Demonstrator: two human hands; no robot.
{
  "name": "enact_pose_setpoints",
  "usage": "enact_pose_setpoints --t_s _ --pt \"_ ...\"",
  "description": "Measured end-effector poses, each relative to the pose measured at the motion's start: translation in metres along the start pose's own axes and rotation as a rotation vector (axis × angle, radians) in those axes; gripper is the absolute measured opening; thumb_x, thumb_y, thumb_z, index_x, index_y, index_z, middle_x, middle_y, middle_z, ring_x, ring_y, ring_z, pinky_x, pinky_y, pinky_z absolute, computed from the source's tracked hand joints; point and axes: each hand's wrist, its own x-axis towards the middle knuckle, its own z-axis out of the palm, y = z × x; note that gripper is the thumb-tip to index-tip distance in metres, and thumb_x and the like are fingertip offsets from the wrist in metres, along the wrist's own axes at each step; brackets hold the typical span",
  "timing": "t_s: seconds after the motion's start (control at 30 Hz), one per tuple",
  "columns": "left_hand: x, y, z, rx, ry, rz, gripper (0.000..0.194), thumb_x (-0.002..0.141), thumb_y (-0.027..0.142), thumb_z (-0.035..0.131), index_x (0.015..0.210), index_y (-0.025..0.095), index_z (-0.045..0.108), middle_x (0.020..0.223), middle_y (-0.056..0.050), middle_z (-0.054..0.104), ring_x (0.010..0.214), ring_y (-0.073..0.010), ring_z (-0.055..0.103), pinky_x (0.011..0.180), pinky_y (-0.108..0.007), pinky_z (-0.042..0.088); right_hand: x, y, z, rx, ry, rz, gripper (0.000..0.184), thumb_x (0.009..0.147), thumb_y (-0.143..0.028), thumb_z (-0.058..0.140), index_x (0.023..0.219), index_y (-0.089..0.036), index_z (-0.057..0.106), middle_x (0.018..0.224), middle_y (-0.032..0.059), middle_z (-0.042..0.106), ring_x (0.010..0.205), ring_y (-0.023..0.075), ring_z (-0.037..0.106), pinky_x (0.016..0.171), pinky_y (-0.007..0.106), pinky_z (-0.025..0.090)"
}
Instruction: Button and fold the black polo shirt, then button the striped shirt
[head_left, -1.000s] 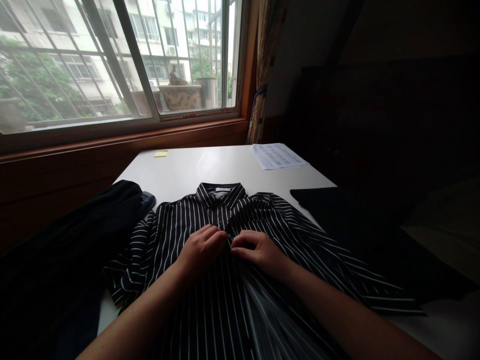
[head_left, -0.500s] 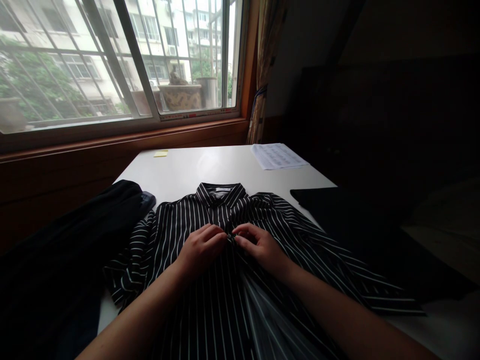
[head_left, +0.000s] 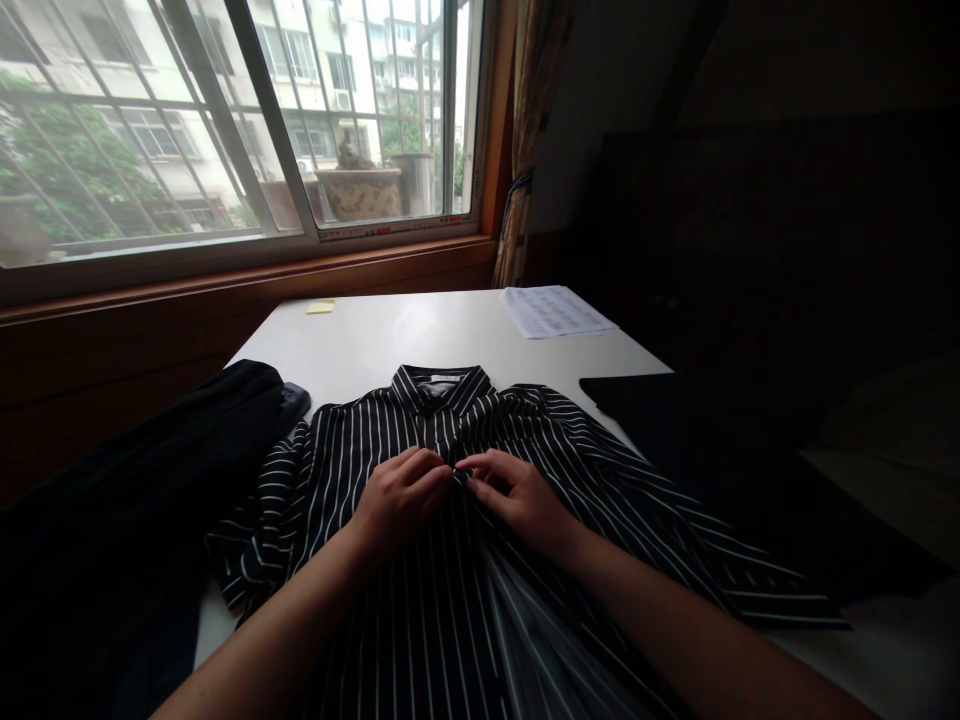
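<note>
A black shirt with white stripes (head_left: 352,440) lies face up on a white table (head_left: 450,325), its collar (head_left: 442,390) toward the window. At the front placket, my left hand (head_left: 405,493) pinches the shirt's edge between thumb and fingers. My right hand (head_left: 517,497) meets it there, thumb and forefinger closed on the placket fabric; a button between the fingertips is too small to make out. Below the hands the front parts, and the paler inside of the shirt (head_left: 547,630) shows. One sleeve (head_left: 720,550) stretches to the right; the left one lies bent.
Dark clothing (head_left: 172,450) is heaped along the left, and a dark cloth (head_left: 675,430) covers the table's right edge. Printed sheets (head_left: 559,312) and a yellow sticky note (head_left: 320,307) lie at the back. Beyond stands a barred window (head_left: 360,120) with a tied curtain (head_left: 521,200).
My right hand has shifted slightly, its thumb and forefinger coming in to the placket beside the left fingertips. My left hand keeps its pinch in nearly the same spot.
</note>
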Motion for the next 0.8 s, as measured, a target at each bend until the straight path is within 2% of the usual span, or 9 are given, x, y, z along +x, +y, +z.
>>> enact_pose_setpoints --t_s 0.8 --pt "-0.001 -0.0004 -0.0013 0.021 0.022 -0.001 0.014 0.099 0.022 0.051 0.098 0.021 0.065 0.091 -0.003 0.065 0.079 -0.0152 0.06 0.069 -0.027 0.048 0.0015 -0.0026 -0.0022 -0.01 -0.018 -0.008 0.018 0.093 -0.027 0.061 0.105 -0.024 0.074 0.093 0.0028 0.072 0.086 0.0185 0.066 0.082 0.032 0.05"
